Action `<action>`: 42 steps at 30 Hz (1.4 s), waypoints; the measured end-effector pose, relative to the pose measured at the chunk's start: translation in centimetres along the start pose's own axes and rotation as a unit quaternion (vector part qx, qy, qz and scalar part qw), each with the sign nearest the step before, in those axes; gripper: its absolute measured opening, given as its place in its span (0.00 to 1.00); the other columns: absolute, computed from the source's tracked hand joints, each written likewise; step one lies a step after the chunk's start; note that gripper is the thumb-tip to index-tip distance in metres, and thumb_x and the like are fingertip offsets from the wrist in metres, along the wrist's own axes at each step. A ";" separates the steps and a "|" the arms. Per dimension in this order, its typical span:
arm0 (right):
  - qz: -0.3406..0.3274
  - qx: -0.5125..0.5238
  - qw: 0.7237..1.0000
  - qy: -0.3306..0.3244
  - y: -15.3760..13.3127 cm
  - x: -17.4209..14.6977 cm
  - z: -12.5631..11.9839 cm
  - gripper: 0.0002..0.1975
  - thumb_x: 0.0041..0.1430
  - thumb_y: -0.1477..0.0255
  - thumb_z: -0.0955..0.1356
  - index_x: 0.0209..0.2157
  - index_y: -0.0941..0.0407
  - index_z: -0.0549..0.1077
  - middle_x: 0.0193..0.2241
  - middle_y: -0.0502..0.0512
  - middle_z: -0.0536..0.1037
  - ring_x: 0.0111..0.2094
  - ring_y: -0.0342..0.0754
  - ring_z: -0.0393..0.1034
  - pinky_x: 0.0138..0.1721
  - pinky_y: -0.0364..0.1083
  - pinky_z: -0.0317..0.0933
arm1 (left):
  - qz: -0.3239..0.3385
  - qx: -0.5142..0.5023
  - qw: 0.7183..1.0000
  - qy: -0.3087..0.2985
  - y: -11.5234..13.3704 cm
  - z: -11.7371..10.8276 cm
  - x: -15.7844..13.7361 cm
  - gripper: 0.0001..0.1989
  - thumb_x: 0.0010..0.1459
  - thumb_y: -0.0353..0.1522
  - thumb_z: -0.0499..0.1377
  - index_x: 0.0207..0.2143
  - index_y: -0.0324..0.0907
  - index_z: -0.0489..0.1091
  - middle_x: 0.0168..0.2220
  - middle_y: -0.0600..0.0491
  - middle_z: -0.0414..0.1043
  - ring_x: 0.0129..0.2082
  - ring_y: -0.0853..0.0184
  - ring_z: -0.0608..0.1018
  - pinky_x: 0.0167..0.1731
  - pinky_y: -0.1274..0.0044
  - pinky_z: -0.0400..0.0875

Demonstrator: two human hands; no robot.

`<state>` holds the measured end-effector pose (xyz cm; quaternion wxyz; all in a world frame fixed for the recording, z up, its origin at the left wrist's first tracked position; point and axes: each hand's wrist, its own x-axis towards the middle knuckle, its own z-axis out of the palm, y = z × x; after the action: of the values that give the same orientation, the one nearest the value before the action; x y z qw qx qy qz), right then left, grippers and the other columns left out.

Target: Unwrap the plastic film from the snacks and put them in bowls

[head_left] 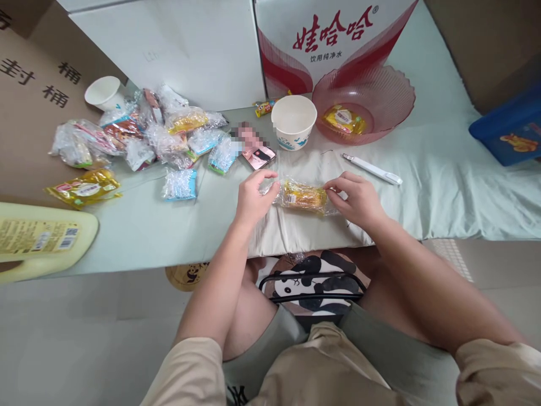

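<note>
A yellow snack packet (305, 197) wrapped in clear plastic film lies on the pale green cloth in front of me. My left hand (256, 194) is at its left end, thumb and forefinger curled in on the loose film there. At the other end, my right hand (353, 197) pinches the film near the packet's upper right corner. A white paper cup (294, 124) stands just behind the packet. Back and to the right, a pink translucent bowl (393, 107) holds a yellow packet (344, 119). The white utility knife (372, 168) lies beyond my right hand.
Film-wrapped snacks (169, 138) are heaped at the left, with a second paper cup (103, 93) behind them. A phone (257, 152) lies near my left hand. White boxes (169, 51) stand along the back. A yellow jug (46, 237) and a blue container (511, 127) flank the surface.
</note>
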<state>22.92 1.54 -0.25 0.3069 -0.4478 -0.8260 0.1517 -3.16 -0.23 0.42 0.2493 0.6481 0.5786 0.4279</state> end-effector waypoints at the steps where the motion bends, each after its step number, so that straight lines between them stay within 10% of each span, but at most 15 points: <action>1: -0.013 0.000 1.000 0.003 -0.1 -0.1 0.0 0.10 0.64 0.69 0.65 0.41 0.54 0.78 0.35 0.58 0.78 0.35 0.52 0.74 0.37 0.50 0.66 | -0.002 -0.003 1.000 -0.017 -0.1 0.0 0.0 0.10 0.56 0.30 0.63 0.42 0.42 0.77 0.46 0.49 0.80 0.48 0.62 0.80 0.52 0.70 0.72; 5: -0.053 -0.036 0.998 -0.020 -0.5 -0.3 0.1 0.09 0.64 0.68 0.67 0.42 0.53 0.78 0.35 0.57 0.80 0.36 0.54 0.74 0.37 0.51 0.63 | -0.014 0.000 0.997 -0.077 -0.2 0.5 0.0 0.05 0.55 0.29 0.63 0.35 0.42 0.77 0.42 0.49 0.80 0.44 0.63 0.80 0.50 0.69 0.73; 14: 0.004 -0.050 0.998 -0.030 -0.6 -0.5 -0.1 0.12 0.62 0.69 0.67 0.47 0.54 0.74 0.37 0.57 0.80 0.34 0.53 0.72 0.36 0.51 0.61 | -0.038 -0.090 0.995 0.010 0.7 0.1 0.1 0.03 0.60 0.32 0.59 0.35 0.42 0.72 0.38 0.51 0.80 0.39 0.67 0.79 0.44 0.73 0.73; 18: -0.004 -0.079 0.994 -0.069 -0.3 -0.5 0.1 0.07 0.63 0.71 0.65 0.36 0.53 0.75 0.31 0.57 0.79 0.35 0.54 0.70 0.37 0.51 0.57 | -0.073 -0.053 0.991 -0.099 0.3 -0.2 -0.1 0.17 0.53 0.33 0.67 0.46 0.43 0.74 0.40 0.53 0.78 0.31 0.71 0.74 0.34 0.77 0.69; 22: -0.032 -0.106 0.992 -0.060 -0.8 -0.5 -0.3 0.06 0.64 0.71 0.64 0.35 0.53 0.73 0.39 0.57 0.81 0.41 0.55 0.71 0.42 0.53 0.55 | -0.049 -0.004 0.984 -0.170 0.5 -0.5 -0.4 0.03 0.55 0.32 0.65 0.31 0.42 0.76 0.32 0.54 0.75 0.29 0.71 0.71 0.32 0.75 0.67; 32: -0.104 -0.088 0.990 0.045 -1.9 -0.6 -0.6 0.02 0.65 0.71 0.66 0.40 0.52 0.69 0.43 0.56 0.82 0.47 0.55 0.73 0.49 0.54 0.55 | 0.059 -0.044 0.996 -0.055 0.7 -0.5 -0.3 0.06 0.61 0.34 0.61 0.31 0.44 0.74 0.40 0.49 0.80 0.43 0.63 0.80 0.49 0.69 0.72; 42: -0.119 -0.119 0.986 0.017 -1.6 -0.6 0.2 0.08 0.64 0.76 0.65 0.33 0.50 0.73 0.26 0.50 0.76 0.39 0.51 0.69 0.45 0.53 0.52 | -0.116 -0.135 0.968 -0.177 0.7 -1.2 -0.3 0.14 0.60 0.42 0.60 0.43 0.43 0.74 0.35 0.51 0.76 0.32 0.67 0.76 0.31 0.75 0.70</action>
<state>22.01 0.17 0.21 0.2810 -0.3821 -0.8803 0.0073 -3.76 -0.87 1.56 0.4809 0.6024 0.5330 0.3489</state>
